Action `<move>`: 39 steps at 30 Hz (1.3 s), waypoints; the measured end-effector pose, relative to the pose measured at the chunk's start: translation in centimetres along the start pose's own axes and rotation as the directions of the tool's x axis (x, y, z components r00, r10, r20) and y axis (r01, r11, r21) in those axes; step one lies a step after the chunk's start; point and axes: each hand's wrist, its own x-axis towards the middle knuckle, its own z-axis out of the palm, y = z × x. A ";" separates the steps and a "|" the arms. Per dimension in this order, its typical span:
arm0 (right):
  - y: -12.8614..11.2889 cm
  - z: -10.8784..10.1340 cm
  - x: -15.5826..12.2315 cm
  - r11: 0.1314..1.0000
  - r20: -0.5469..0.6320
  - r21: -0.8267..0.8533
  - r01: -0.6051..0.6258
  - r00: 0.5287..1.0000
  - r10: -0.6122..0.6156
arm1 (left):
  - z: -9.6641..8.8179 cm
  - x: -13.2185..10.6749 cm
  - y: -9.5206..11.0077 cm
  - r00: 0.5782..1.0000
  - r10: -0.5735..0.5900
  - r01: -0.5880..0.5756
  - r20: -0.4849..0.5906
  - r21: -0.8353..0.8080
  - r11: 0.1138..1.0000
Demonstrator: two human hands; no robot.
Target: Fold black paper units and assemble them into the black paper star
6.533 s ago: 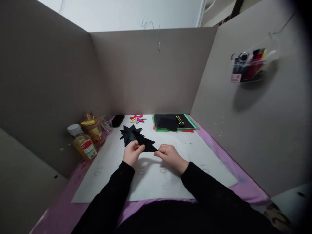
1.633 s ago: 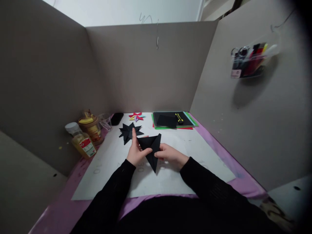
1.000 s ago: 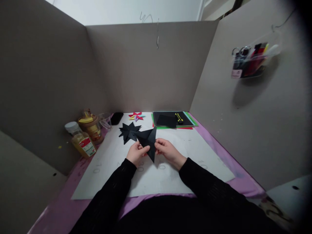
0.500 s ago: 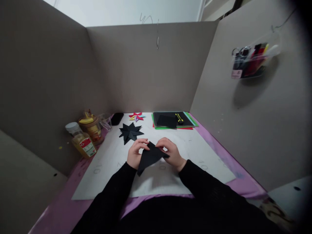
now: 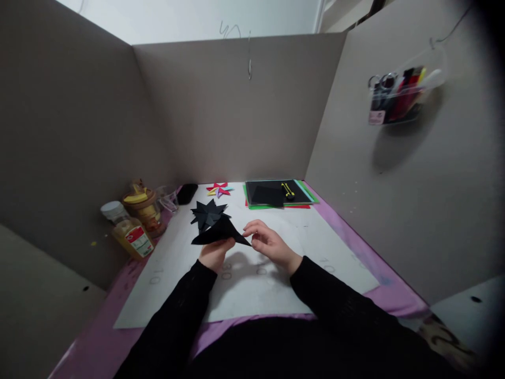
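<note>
Head view, hands: our left hand [image 5: 215, 252] pinches the folded black paper [image 5: 219, 234] from below; our right hand [image 5: 268, 245] is half open, fingertips at the paper's 3 o'clock tip, gripping nothing that we can tell.
Head view, paper: held just above the white sheet [image 5: 252, 284], at 6 o'clock from the black star [image 5: 208, 213].
Head view, progress: we judge one black star finished and this pointed piece folded but not yet joined to anything.
Head view, surface: paper stack [image 5: 276, 195] at 1 o'clock, small coloured star [image 5: 219, 189] at 12, bottle [image 5: 130, 234] at 9.
Head view, room: cardboard walls [image 5: 236, 110]; pen holder [image 5: 398, 95] on the right one.
</note>
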 end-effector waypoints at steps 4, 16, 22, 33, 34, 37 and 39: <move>0.0 0.7 -0.1 0.998 -0.074 -0.065 -0.002 0.997 -0.003 | 0.3 -0.1 -0.7 0.967 -0.252 0.254 0.030 -0.111 0.961; 0.4 1.8 -0.2 0.921 -0.186 -0.381 -0.085 0.982 0.013 | 0.7 0.0 0.3 0.999 -0.040 0.041 -0.007 0.317 0.948; 0.7 2.4 -0.4 0.935 -0.178 -0.344 -0.089 0.984 0.028 | 1.0 -0.5 0.9 0.990 0.104 -0.041 -0.098 0.502 0.864; 0.5 3.0 -0.7 0.958 -0.199 -0.270 -0.099 0.979 0.045 | 0.7 -0.2 0.3 0.984 0.083 -0.019 -0.155 0.374 0.927; 0.5 3.0 -0.7 0.954 -0.208 -0.276 -0.119 0.976 0.061 | 0.6 -0.1 0.0 0.987 0.049 0.002 -0.154 0.311 0.950; 0.7 2.7 -0.6 0.942 -0.219 -0.306 -0.140 0.973 0.074 | 0.6 0.1 -0.8 0.987 -0.082 0.088 -0.142 0.039 0.995; 0.8 2.6 -0.4 0.947 -0.242 -0.275 -0.167 0.965 0.100 | 0.7 0.1 -0.9 0.977 -0.168 0.157 -0.134 -0.092 0.983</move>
